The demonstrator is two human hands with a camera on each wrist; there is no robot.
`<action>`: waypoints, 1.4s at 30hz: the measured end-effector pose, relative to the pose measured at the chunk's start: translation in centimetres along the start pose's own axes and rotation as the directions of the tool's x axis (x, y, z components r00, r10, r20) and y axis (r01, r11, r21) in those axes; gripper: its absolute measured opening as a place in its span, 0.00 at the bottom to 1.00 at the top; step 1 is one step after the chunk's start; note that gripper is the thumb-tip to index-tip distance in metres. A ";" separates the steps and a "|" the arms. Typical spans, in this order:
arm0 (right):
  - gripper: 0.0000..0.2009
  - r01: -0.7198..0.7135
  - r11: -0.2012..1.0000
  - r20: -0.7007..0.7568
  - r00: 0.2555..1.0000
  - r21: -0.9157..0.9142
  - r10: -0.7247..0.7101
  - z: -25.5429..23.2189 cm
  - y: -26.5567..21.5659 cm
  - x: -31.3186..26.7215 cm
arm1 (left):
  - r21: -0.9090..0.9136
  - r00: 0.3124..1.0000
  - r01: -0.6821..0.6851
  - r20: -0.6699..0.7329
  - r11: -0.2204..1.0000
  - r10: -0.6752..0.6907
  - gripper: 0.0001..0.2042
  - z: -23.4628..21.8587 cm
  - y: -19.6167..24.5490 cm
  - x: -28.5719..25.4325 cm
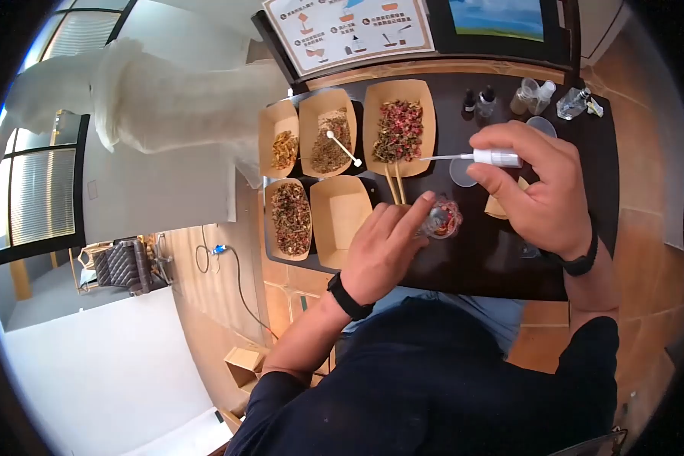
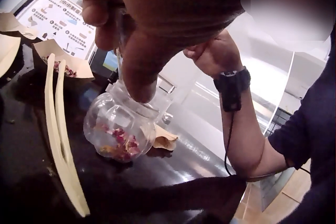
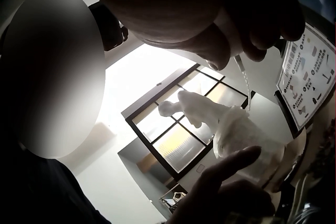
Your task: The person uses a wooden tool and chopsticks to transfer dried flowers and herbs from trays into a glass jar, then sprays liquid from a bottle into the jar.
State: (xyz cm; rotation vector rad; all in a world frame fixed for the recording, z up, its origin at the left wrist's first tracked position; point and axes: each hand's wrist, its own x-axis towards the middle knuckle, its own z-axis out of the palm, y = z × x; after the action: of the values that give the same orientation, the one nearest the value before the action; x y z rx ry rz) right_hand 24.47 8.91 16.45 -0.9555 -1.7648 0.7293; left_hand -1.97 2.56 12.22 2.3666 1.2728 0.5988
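Observation:
A clear round jar (image 1: 441,219) with red petals inside stands near the table's front edge. My left hand (image 1: 384,251) grips its neck; in the left wrist view, that hand's thumb lies against the rim of the jar (image 2: 123,129). Above and to the right, my right hand (image 1: 543,182) pinches a white spray top (image 1: 497,157) between thumb and fingers. Its thin tube (image 1: 447,157) points left, over the edge of a paper tray of petals (image 1: 427,114). In the right wrist view the tube (image 3: 245,79) hangs from the fingers.
Several paper trays stand on the left, one with a white stick (image 1: 343,148), one empty (image 1: 340,220). Wooden tongs (image 1: 395,185) lean by the petal tray. Small dropper bottles (image 1: 486,101), other bottles (image 1: 572,104) and a clear round dish (image 1: 461,172) are farther right. A printed sheet (image 1: 349,34) stands behind.

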 end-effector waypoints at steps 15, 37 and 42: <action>0.11 0.006 1.000 0.064 0.998 0.023 -0.008 -0.1 0.3 -0.1 | -0.136 0.993 0.072 -0.083 0.988 -0.083 0.28 0.3 0.2 -0.1; 0.11 0.012 1.000 0.151 0.988 -0.018 -0.010 0.0 0.5 -0.1 | -0.126 0.980 0.128 -0.136 0.984 -0.145 0.29 -0.1 0.7 0.0; 0.11 0.020 0.999 0.155 0.988 -0.033 -0.014 0.1 0.4 0.0 | -0.126 0.982 0.142 -0.109 0.982 -0.156 0.30 -0.2 0.3 -0.2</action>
State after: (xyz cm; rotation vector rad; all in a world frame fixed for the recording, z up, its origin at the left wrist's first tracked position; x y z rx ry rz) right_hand 24.52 9.08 16.08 -0.9263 -1.9242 0.7828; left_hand -1.97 2.29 12.55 2.1449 1.4107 0.7539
